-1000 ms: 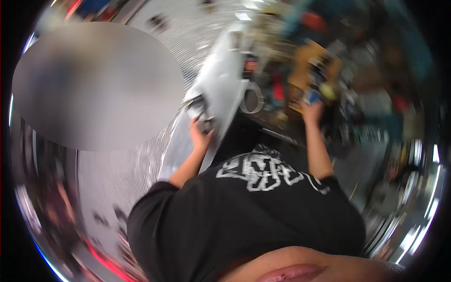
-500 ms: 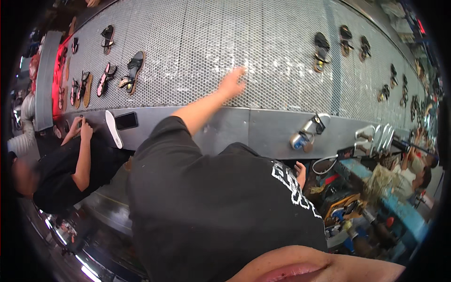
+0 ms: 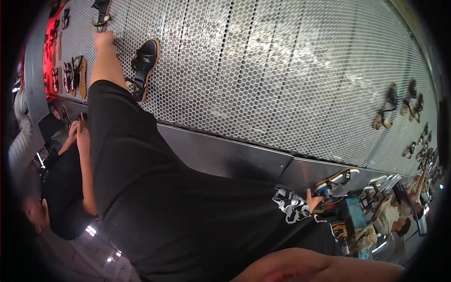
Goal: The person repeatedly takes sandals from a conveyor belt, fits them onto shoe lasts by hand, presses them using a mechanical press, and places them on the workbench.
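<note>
At the upper left, my left hand [image 3: 103,40] is at the heel end of a black strapped sandal [image 3: 101,14], its fingers closed there. Part of those fingers is hidden behind the hand. Another black sandal [image 3: 146,58] with a tan sole edge lies on the perforated metal conveyor surface [image 3: 244,84], to the right of my left forearm. My right hand [image 3: 314,202] is low at the right, beside my shirt, with fingers apart and nothing seen in it. Just beyond it, a light-coloured sandal [image 3: 340,177] and a blue-and-silver object [image 3: 323,190] sit on the metal ledge [image 3: 216,152].
Several pink-and-black sandals [image 3: 70,77] lie at the left near a red-lit opening [image 3: 49,51]. More dark sandals [image 3: 390,101] are spread at the far right. A co-worker [image 3: 68,188] sits at my left, hands together. Blue machinery [image 3: 355,211] stands at the lower right.
The view has turned and shifted. My left hand has moved left from over the middle of the conveyor to the black sandal. My right hand now shows more fully near the ledge.
</note>
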Available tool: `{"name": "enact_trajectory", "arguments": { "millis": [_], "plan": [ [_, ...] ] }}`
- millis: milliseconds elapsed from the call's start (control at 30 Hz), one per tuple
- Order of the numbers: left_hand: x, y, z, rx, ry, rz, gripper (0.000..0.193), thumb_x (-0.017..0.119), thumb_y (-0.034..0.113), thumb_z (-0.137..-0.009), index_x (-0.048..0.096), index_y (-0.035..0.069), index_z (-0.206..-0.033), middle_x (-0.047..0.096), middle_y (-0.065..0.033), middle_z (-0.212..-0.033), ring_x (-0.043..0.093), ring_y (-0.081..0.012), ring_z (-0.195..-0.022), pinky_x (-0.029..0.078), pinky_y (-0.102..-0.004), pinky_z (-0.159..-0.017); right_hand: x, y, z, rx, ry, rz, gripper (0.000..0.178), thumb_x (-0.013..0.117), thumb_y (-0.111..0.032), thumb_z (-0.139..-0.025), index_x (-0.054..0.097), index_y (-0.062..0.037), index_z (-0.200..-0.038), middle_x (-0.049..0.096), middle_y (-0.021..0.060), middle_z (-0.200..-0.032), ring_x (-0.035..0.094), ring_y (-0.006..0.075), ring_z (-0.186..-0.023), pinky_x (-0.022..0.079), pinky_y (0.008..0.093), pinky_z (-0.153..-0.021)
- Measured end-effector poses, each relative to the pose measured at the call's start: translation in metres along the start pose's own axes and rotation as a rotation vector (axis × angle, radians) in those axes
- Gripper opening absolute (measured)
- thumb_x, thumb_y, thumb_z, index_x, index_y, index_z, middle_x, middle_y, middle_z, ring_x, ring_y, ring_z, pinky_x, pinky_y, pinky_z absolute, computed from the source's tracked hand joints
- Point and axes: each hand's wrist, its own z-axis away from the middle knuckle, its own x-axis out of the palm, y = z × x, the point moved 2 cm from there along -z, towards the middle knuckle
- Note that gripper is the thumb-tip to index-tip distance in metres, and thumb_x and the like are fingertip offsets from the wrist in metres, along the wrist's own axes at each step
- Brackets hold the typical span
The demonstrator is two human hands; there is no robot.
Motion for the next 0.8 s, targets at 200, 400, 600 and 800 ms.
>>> {"name": "enact_trajectory", "arguments": {
  "millis": [200,400,600,800],
  "plan": [
    [0.021,-0.037,-0.118,0.18,-0.013,-0.043,0.077,0.056,0.02,-0.078,0.021,0.012,-0.147,0.048,-0.0225,-0.132,0.048,-0.0388,-0.12,0.038,-0.0423,-0.1,0.04,0.007,-0.021,-0.194,-0.008,-0.669,0.084,0.073,-0.023,-0.078,0.02,0.0151,-0.132,0.033,0.0316,-0.133,0.037,0.0368,-0.121,0.024,0.0395,-0.106],
    [0.056,0.03,0.002,0.377,0.132,-0.171,0.044,0.053,0.034,-0.076,0.065,0.008,-0.11,0.065,-0.0196,-0.103,0.062,-0.0382,-0.095,0.049,-0.0458,-0.082,0.056,0.015,-0.014,-0.102,0.15,-0.741,0.082,0.074,-0.022,-0.077,0.023,0.0131,-0.132,0.037,0.0289,-0.13,0.038,0.0357,-0.12,0.026,0.0404,-0.105],
    [-0.005,0.075,0.228,1.041,0.25,0.288,0.018,0.058,0.018,-0.072,0.065,0.002,-0.074,0.061,-0.0192,-0.072,0.058,-0.041,-0.071,0.046,-0.0481,-0.065,0.045,0.002,-0.009,-0.24,0.4,-0.857,0.062,0.076,-0.022,-0.076,0.043,0.0088,-0.119,0.05,0.0217,-0.119,0.049,0.0313,-0.109,0.035,0.04,-0.099],
    [0.013,0.074,0.442,1.03,-0.319,0.308,0.031,0.065,0.015,-0.07,0.06,0.009,-0.099,0.063,-0.0119,-0.095,0.059,-0.0348,-0.091,0.047,-0.0429,-0.077,0.035,-0.03,-0.014,0.079,0.518,-1.09,0.082,0.078,-0.041,-0.069,0.04,0.01,-0.121,0.045,0.0276,-0.123,0.044,0.0359,-0.113,0.032,0.0451,-0.1]
  ]
}}
